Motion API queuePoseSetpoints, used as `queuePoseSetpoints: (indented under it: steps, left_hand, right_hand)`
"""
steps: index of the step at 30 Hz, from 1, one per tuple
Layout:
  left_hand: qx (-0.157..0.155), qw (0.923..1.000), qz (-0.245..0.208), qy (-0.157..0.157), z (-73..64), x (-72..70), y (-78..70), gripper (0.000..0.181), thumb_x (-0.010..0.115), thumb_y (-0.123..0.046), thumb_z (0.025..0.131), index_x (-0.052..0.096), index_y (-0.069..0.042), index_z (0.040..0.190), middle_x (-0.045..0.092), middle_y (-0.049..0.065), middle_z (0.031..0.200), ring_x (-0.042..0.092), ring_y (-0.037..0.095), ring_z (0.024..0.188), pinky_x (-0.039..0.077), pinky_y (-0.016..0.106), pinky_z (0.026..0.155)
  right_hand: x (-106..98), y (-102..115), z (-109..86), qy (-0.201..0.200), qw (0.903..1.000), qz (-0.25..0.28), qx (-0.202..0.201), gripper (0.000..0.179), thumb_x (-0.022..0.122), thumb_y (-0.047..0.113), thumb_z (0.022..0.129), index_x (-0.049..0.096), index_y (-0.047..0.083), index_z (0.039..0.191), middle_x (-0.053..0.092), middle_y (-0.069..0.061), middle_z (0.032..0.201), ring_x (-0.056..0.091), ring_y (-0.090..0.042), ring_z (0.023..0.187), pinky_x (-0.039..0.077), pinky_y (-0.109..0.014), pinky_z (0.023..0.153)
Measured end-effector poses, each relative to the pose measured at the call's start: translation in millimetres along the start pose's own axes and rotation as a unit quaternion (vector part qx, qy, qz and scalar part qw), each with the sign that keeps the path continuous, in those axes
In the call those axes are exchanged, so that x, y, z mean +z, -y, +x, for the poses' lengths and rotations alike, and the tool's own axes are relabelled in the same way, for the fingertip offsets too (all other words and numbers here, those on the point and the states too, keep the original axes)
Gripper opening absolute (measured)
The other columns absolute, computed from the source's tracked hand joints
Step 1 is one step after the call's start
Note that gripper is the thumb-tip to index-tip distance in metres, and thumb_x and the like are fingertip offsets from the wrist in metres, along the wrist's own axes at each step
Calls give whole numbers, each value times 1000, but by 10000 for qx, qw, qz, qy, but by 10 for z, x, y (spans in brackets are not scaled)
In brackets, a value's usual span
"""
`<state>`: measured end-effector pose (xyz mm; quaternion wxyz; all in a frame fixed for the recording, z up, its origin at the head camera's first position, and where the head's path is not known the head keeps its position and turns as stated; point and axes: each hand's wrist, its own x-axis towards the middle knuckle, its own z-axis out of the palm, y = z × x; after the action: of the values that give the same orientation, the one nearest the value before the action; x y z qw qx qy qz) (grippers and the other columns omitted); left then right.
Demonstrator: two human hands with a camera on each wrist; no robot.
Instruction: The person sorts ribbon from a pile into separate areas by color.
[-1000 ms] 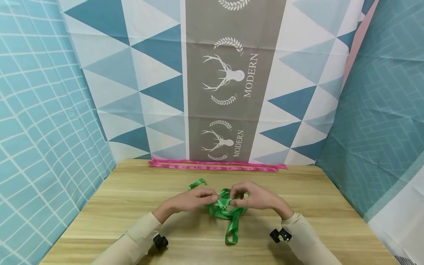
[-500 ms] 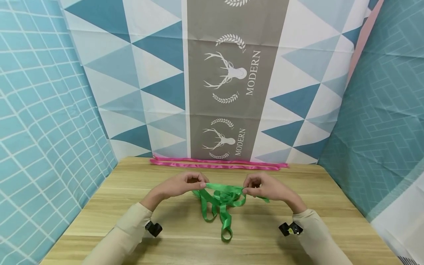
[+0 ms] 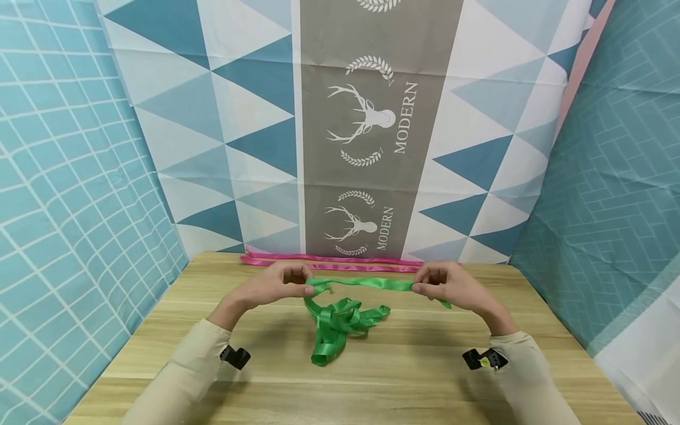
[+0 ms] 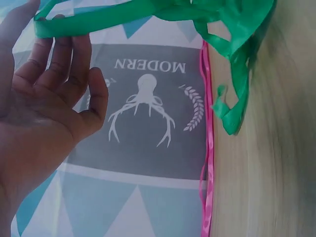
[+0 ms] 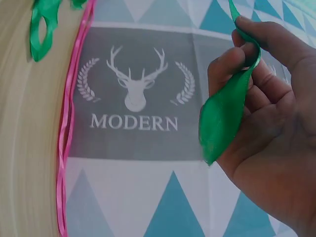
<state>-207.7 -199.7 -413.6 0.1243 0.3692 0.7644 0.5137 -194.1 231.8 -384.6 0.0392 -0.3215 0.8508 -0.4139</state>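
only a small part of the green ribbon (image 3: 366,284) looks sorted: one stretch runs nearly straight, with slight ripples, between the left hand (image 3: 268,288) and the right hand (image 3: 455,288), while the rest lies bunched in a loose heap (image 3: 340,321) below and between them, closer to the left. going by that, i would judge the green length to be at an early stage, with most of its loops yet to be separated. the two pink ribbons (image 3: 329,267), by contrast, are already laid out long, side by side, beyond both hands along the far edge of the wooden table (image 3: 404,372). the left hand is nearly closed at the tips, pinching the ribbon between thumb and finger; its other fingers bend loosely, and from its grip a strand drops down to the heap. the right hand pinches the far end of the straight stretch, thumb pressed against a curled finger, and a short twisted tail (image 5: 224,116) hangs from that pinch in front of its palm. neither hand touches the heap itself. how the strand under the left fingertips folds over is hard to make out, since the left wrist view cuts the thumb off at its edge.
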Motion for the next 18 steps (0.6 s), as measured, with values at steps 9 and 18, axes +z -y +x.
queuePoseSetpoints:
  steps: [9, 18]
  left_hand:
    - [121, 9976, 174, -654, -67, -114, -63, 13, 73, -21, 98, 68, -11, 104, 67, 17, 93, 63, 30, 86, 54, 40, 80]
    - [571, 9936, -431, -877, -163, -238, -93, 12, 69, -9, 99, 60, -9, 107, 59, 8, 88, 56, 25, 86, 48, 38, 77]
  right_hand:
    - [-185, -126, -96, -472, 9979, 242, 358, 14, 73, 23, 98, 72, 10, 102, 63, -10, 78, 54, -26, 63, 46, -35, 55]
    - [-335, -329, -164, -672, 9932, 712, 625, 21, 68, 21, 101, 70, 3, 110, 57, -21, 77, 52, -28, 64, 45, -39, 61]
